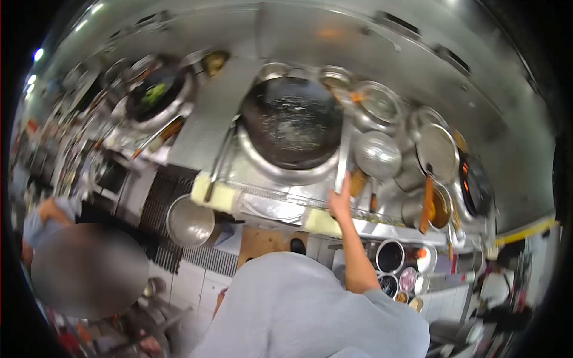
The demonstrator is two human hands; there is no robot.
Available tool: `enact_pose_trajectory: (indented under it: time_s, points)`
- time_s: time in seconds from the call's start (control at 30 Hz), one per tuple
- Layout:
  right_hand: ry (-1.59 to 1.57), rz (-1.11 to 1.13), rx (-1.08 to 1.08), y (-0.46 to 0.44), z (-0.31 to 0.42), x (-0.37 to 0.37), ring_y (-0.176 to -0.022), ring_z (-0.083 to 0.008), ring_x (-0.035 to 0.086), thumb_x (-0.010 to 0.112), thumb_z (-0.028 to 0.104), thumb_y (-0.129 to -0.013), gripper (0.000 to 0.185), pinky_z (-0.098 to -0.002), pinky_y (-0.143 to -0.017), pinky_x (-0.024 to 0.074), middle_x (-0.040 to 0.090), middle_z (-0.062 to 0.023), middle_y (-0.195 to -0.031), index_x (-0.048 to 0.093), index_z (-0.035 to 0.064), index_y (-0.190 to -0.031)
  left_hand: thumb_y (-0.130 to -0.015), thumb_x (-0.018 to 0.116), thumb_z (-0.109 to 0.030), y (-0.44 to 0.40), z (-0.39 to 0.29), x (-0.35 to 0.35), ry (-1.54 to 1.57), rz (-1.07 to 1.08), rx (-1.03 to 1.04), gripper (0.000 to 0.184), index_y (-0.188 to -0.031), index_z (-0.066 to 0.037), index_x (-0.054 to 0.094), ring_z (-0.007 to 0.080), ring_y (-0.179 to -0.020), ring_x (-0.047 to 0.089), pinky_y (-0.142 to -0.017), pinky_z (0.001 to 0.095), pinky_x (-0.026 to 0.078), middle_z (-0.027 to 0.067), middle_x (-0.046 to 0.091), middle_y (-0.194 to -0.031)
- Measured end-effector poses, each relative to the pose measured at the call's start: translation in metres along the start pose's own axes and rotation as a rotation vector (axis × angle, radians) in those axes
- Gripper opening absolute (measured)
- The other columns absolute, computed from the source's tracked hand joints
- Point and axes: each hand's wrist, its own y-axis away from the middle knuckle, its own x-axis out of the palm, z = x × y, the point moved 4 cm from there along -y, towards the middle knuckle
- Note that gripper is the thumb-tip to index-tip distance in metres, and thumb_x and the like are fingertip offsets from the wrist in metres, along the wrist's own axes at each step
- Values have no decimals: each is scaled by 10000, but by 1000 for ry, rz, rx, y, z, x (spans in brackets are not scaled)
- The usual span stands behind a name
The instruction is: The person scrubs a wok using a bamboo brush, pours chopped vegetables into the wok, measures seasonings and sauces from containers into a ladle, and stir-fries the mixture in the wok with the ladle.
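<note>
My right hand (340, 200) is closed round the lower end of a long metal utensil (344, 149), which reaches up along the right side of a large dark wok (292, 122). The wok sits on the burner, and its inside looks wet and shiny. Right of the utensil lies a round perforated strainer (378, 156). Of my left hand (221, 296) only a sliver of skin shows, low beside my body; its fingers are hidden. A folded pale cloth (323, 221) is just below my right hand.
A second wok (154, 93) with something green stands at the left. A metal bowl (190, 221) is below the counter's front edge. Pots and a wide strainer (437, 153) crowd the right. Seasoning containers (390, 256) stand lower right. Another person's arm (52, 212) shows at the left.
</note>
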Motion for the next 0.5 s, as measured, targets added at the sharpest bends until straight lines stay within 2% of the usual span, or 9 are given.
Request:
enact_pose_trajectory:
  time_s: [0.03,0.1,0.13,0.2,0.23,0.3,0.33,0.4,0.5]
  points:
    - [61,-16,118,14,1,-9,-1140,-415,599,600,182,-900,688,-435,-987,479,585,-326,-1260,332,69,-1523,-877,685,-219,1,2,-3,-13,-5,-4,441,-1303,-133,611,202,-647,615,-529,357,510,106,669,-867]
    - [910,171,-406,-12,-190,41,-1037,-374,631,605,236,-903,452,-490,-924,476,641,-238,-1202,585,19,-1299,-874,694,-227,-2,4,-8,-82,-28,-22,442,-1301,-137,618,208,-651,622,-531,363,516,113,674,-874]
    - [877,293,-294,5,-159,15,-1005,-361,635,603,240,-927,434,-520,-902,465,663,-196,-1166,584,5,-1292,-873,699,-232,-7,7,-10,-149,-50,-20,443,-1299,-140,622,211,-653,625,-532,366,518,116,676,-877]
    - [739,-541,-793,5,-200,-7,-1142,-391,611,596,304,-989,647,-477,-1025,466,487,-247,-1433,355,9,-1512,-864,723,-322,-20,-13,-20,-358,-142,132,446,-1261,-129,654,217,-604,626,-584,378,540,125,681,-782]
    - [511,-464,-652,9,-217,-12,-1245,-422,546,587,376,-989,729,-471,-996,516,396,-273,-1496,268,70,-1568,-894,670,-311,-19,-33,-20,-387,-134,329,472,-1317,-112,606,196,-660,666,-537,349,532,126,711,-870]
    - [406,-177,-166,9,-205,-14,-1252,-427,535,599,392,-975,758,-480,-977,525,404,-272,-1488,254,78,-1573,-848,705,-350,-19,-59,-14,-261,-157,128,488,-1288,-145,651,227,-690,660,-630,385,544,137,704,-865]
    - [402,-100,-28,10,-191,-13,-1255,-429,530,604,400,-968,772,-485,-967,529,408,-272,-1484,248,83,-1575,-848,705,-350,-17,-69,-8,-237,-178,126,488,-1288,-145,651,227,-690,660,-630,385,544,137,704,-865]
    - [404,18,123,6,-166,-6,-1261,-434,519,616,417,-955,801,-494,-948,538,417,-272,-1476,234,91,-1579,-852,667,-284,-15,-89,7,-388,-165,263,473,-1293,-117,635,224,-738,674,-669,386,545,127,710,-872]
    - [422,173,297,2,-128,-3,-1271,-442,504,634,441,-934,845,-508,-920,551,429,-271,-1464,214,104,-1585,-843,650,-274,-16,-88,23,-405,-111,207,485,-1301,-115,631,266,-874,682,-789,400,539,143,718,-939]
